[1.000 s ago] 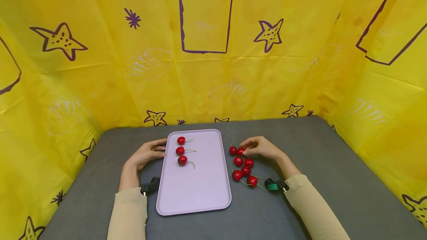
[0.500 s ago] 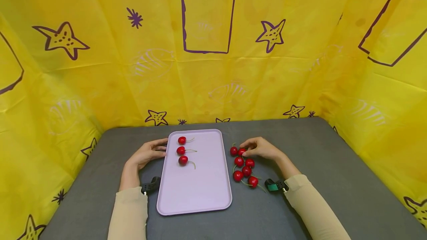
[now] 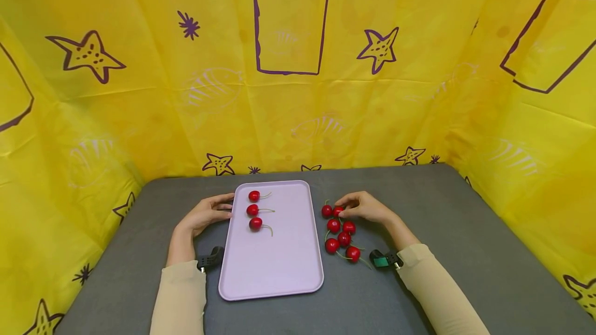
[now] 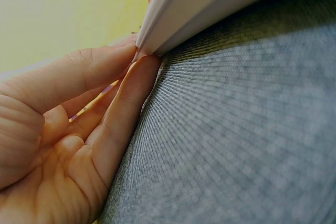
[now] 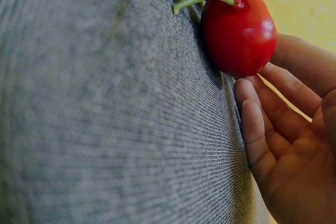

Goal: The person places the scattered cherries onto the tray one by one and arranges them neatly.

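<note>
A pale lilac tray (image 3: 279,268) lies on the dark grey tabletop, with three red stemmed cherries (image 3: 255,224) in a column in its upper left. At the tray's left rim, my left hand (image 3: 205,216) rests its fingertips and thumb against the edge, its fingers fairly straight. To the right of the tray is a cluster of several cherries (image 3: 344,239). My right hand (image 3: 368,208) reaches to its far end, thumb and fingers pinching a cherry (image 3: 338,212). In the right wrist view another cherry (image 5: 239,32) hides the fingertips and the pinched fruit.
Both wrists carry dark camera straps (image 3: 385,259); the right one lies close to the nearest cherry stem. A yellow patterned cloth (image 3: 288,118) stands behind the table and along both sides. Grey tabletop (image 3: 465,231) extends to the right of the right hand.
The head view has shifted very slightly. Both hands, the tray and the cherries keep their places.
</note>
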Demonstrator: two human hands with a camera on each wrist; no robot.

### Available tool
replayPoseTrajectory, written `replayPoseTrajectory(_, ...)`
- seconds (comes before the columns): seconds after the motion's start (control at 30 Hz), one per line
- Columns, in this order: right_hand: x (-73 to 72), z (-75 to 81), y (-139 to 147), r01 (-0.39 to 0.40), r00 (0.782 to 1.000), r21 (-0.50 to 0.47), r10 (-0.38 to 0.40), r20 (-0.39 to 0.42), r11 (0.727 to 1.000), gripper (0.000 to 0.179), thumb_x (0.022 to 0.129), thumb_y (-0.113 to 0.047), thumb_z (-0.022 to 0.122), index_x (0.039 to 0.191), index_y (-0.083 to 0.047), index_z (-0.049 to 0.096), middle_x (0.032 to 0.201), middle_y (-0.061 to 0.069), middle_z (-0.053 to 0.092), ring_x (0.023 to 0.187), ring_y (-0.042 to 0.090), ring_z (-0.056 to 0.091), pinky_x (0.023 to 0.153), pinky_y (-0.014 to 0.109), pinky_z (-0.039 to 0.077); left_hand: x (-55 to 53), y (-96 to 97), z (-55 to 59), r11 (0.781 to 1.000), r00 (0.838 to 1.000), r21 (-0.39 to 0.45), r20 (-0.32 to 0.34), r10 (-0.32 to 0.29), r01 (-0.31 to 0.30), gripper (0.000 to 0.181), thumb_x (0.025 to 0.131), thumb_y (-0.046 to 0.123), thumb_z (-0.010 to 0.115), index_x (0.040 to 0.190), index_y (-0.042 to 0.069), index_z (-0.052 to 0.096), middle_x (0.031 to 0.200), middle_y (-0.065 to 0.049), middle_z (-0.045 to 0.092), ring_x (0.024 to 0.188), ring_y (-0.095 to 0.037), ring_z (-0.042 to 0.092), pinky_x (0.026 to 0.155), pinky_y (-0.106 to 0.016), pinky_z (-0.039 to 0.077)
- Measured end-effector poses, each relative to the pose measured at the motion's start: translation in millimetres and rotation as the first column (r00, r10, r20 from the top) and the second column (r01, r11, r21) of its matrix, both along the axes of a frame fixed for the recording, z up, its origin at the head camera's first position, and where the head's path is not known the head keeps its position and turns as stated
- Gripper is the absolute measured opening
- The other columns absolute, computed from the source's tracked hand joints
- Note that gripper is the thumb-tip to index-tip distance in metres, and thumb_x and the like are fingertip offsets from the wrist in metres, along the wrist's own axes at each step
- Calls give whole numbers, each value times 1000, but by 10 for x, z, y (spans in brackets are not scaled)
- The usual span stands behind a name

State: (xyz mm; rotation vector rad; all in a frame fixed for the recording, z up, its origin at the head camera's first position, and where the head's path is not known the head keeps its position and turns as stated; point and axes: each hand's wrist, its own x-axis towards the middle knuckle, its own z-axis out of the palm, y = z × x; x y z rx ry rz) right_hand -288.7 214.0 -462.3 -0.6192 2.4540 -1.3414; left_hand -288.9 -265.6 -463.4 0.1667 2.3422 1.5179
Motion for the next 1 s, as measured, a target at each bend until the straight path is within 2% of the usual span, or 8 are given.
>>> replayPoseTrajectory(0.33, 13, 32, 4, 33, 999, -31, -33, 5, 999, 33, 88, -18, 73, 117, -3, 71, 112, 18, 73, 93, 9, 65, 81, 15, 54, 6, 17, -2, 1000, 1000, -5, 6, 7, -7, 74, 88, 22, 74, 152, 9, 39, 146, -22, 50, 121, -25, 57, 110, -44, 48)
replayPoseTrajectory(0.73, 5, 42, 45, 100, 994, -73, -96, 50, 992, 34, 89, -18, 72, 119, 0, 69, 113, 21, 72, 91, 10, 68, 81, 17, 58, 2, 26, -12, 1000, 1000, -7, 6, 10, -10, 74, 88, 21, 74, 151, 8, 39, 144, -22, 51, 120, -25, 57, 109, -44, 49)
replayPoseTrajectory(1.0, 23, 72, 61, 119, 989, -132, -105, 105, 984, 38, 90, -18, 71, 120, 4, 67, 114, 24, 71, 89, 8, 70, 83, 28, 61, 7, 16, -5, 1000, 1000, -2, 0, 9, -9, 74, 88, 22, 74, 152, 9, 39, 145, -22, 51, 118, -23, 57, 108, -41, 50)
